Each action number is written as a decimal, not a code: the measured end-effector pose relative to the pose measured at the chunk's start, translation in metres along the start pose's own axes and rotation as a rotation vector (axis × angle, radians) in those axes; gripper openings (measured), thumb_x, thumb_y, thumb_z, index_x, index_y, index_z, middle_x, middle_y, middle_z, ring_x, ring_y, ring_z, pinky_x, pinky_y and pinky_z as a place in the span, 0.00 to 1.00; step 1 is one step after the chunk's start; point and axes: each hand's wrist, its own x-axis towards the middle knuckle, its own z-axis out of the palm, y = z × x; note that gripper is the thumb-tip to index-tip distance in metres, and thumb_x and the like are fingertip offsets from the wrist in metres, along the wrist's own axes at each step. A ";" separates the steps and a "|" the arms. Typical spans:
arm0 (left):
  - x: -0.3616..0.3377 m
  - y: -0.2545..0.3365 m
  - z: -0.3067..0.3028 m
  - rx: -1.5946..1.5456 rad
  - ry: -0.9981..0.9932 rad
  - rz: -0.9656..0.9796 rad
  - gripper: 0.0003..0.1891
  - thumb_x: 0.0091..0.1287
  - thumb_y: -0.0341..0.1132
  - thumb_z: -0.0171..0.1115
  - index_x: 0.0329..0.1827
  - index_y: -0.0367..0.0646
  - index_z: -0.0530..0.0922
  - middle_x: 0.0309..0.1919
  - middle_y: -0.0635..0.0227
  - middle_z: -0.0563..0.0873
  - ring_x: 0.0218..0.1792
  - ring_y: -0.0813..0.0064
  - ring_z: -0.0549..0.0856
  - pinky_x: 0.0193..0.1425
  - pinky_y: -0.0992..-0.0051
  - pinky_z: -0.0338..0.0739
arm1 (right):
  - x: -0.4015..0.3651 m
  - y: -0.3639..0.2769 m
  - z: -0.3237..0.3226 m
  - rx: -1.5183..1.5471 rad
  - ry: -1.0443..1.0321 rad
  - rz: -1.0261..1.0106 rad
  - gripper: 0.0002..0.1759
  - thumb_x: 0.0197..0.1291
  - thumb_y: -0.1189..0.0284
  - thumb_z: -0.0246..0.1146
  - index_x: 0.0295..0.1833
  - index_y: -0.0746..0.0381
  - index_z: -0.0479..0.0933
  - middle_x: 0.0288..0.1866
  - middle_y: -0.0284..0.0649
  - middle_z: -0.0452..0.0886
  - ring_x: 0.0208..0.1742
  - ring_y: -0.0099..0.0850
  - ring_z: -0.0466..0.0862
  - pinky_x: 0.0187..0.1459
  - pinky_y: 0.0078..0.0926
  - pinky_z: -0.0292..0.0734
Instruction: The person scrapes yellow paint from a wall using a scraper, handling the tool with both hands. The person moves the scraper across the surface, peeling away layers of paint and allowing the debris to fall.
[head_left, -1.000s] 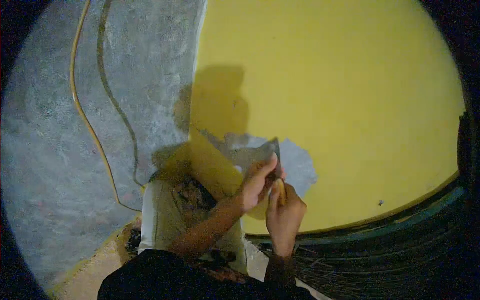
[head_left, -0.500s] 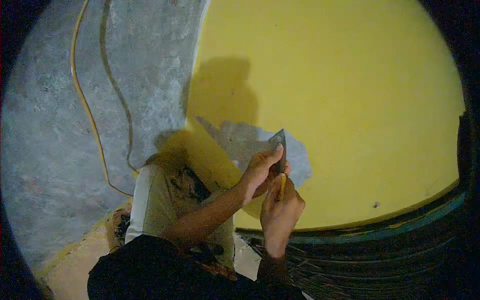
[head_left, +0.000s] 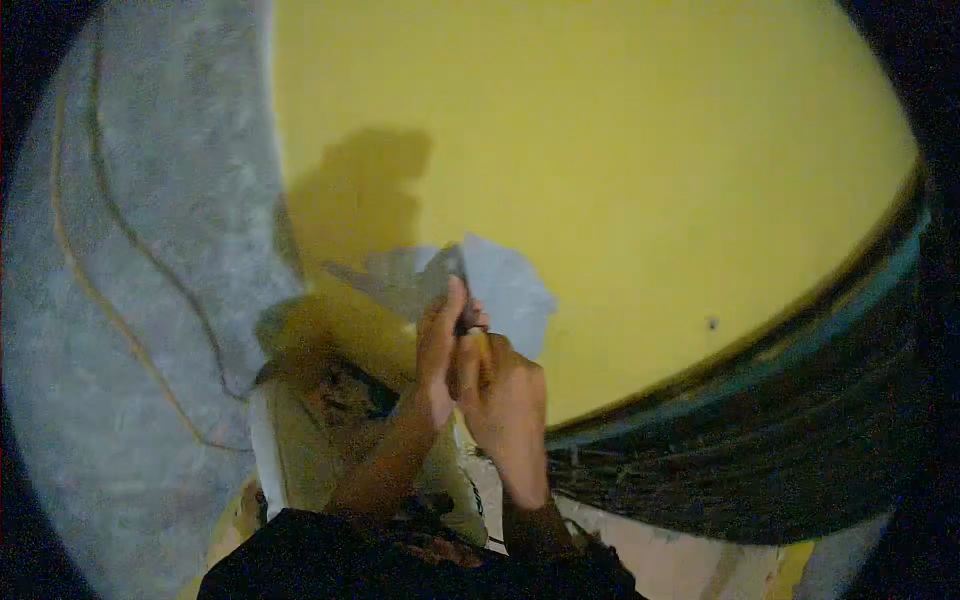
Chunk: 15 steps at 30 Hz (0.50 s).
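Note:
A scraper [head_left: 453,264] with a dark triangular blade and a yellow handle is held point up, in front of the yellow wall [head_left: 610,180]. My right hand [head_left: 508,395] is wrapped round its handle. Along the blade, my left hand [head_left: 438,345] grips from the left side, thumb laid on the metal. Behind the blade spreads a ragged grey patch [head_left: 510,285] where the yellow paint is absent. Fingers of both hands partly hide the tool, and the picture is slightly blurred.
A thin yellowish cable [head_left: 105,305] hangs down the grey surface [head_left: 180,150] on the left and casts a shadow. A pale, stained bucket-like object [head_left: 300,450] is below my left forearm. A dark, ribbed curved band [head_left: 740,470] borders the yellow at lower right.
The view has shifted, so hands, wall patch and cable appear farther left. My hands keep hold of the scraper, which now stands in front of the middle of the grey patch.

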 end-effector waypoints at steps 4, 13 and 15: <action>0.002 -0.021 0.012 -0.019 -0.001 0.047 0.24 0.67 0.58 0.63 0.33 0.43 0.76 0.26 0.72 0.78 0.27 0.79 0.78 0.33 0.77 0.76 | -0.006 0.019 -0.005 0.156 0.139 0.021 0.18 0.69 0.63 0.58 0.39 0.70 0.78 0.23 0.58 0.80 0.24 0.53 0.83 0.28 0.43 0.77; -0.046 -0.018 0.057 0.207 -0.029 0.257 0.22 0.75 0.56 0.52 0.35 0.45 0.72 0.21 0.71 0.77 0.28 0.74 0.80 0.34 0.73 0.77 | -0.011 0.030 -0.007 0.236 0.243 0.156 0.18 0.69 0.63 0.58 0.48 0.69 0.77 0.29 0.58 0.82 0.28 0.52 0.85 0.29 0.41 0.80; -0.042 -0.027 0.059 0.122 -0.008 0.248 0.22 0.75 0.57 0.50 0.35 0.45 0.71 0.19 0.72 0.75 0.27 0.73 0.80 0.34 0.72 0.76 | -0.016 0.032 -0.006 0.231 0.263 0.149 0.19 0.70 0.62 0.56 0.53 0.68 0.75 0.34 0.59 0.84 0.31 0.54 0.86 0.33 0.46 0.82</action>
